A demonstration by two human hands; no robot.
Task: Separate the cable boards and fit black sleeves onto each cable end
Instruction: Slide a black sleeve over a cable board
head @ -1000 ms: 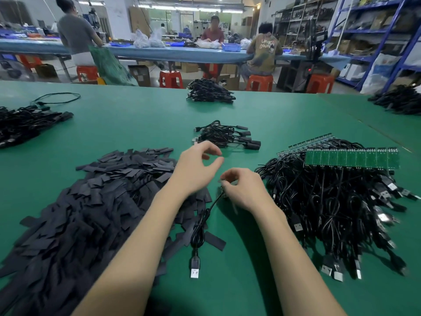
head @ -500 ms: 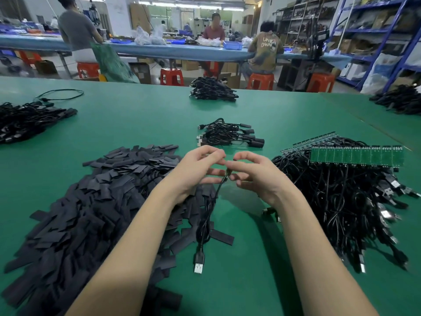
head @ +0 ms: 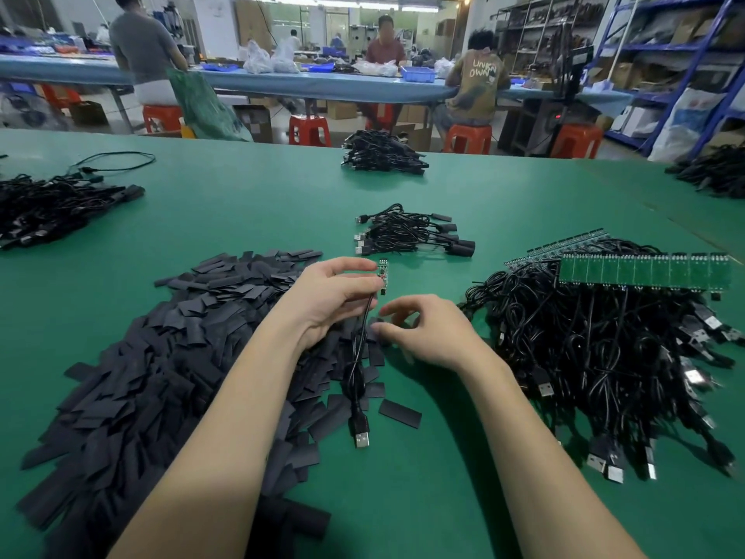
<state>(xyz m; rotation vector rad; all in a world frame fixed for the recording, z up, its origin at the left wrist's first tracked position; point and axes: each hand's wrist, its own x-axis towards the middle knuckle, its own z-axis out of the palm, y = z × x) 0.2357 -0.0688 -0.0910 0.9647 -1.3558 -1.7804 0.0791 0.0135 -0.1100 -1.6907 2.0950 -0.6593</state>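
While our left hand (head: 330, 300) pinches a thin black cable (head: 356, 357) just below its small green board (head: 383, 276), holding that end upright, the cable's metal USB plug (head: 361, 439) lies flat on the green tabletop (head: 242, 203). Our right hand (head: 431, 332) hovers just beside it, its grip curled at a flat black sleeve (head: 377, 322); we cannot tell whether it holds one. A heap of matte, rectangular sleeves (head: 161, 357) spreads to the left. To the right, tangled glossy cables (head: 604, 357) hang from a joined strip of boards (head: 645, 272). A small finished bundle (head: 411, 236) lies beyond.
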